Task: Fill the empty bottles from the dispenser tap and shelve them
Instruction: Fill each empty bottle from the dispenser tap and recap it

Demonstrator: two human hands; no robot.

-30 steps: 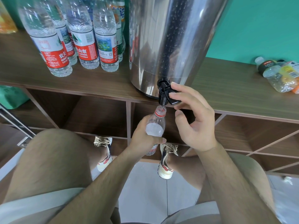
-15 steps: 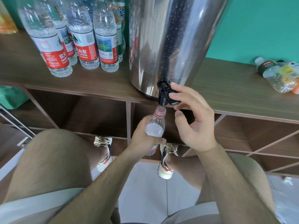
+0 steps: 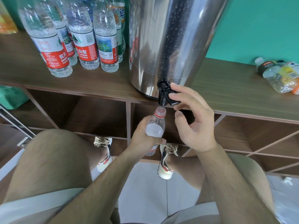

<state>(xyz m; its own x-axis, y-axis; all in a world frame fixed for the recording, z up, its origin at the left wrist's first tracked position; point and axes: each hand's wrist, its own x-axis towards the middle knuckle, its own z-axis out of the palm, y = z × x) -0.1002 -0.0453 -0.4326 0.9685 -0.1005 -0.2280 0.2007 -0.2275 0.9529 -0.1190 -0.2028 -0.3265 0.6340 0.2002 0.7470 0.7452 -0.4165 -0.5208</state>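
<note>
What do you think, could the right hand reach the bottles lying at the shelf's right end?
Probably yes: the right hand grips the tap lever, but only bare shelf separates it from the bottles.

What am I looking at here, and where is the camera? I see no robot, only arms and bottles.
There is no machine here: a person does the work with bare hands. The one picture comes from a camera worn on the person's head, looking forward and down.

The left hand grips a small bottle, with its open mouth right under the black tap of a big steel dispenser. The right hand pinches the tap's lever. Water shows inside the bottle.

The dispenser stands on a wooden shelf top. To its left is a group of upright bottles; at the far right, loose bottles lie on their sides.
</note>
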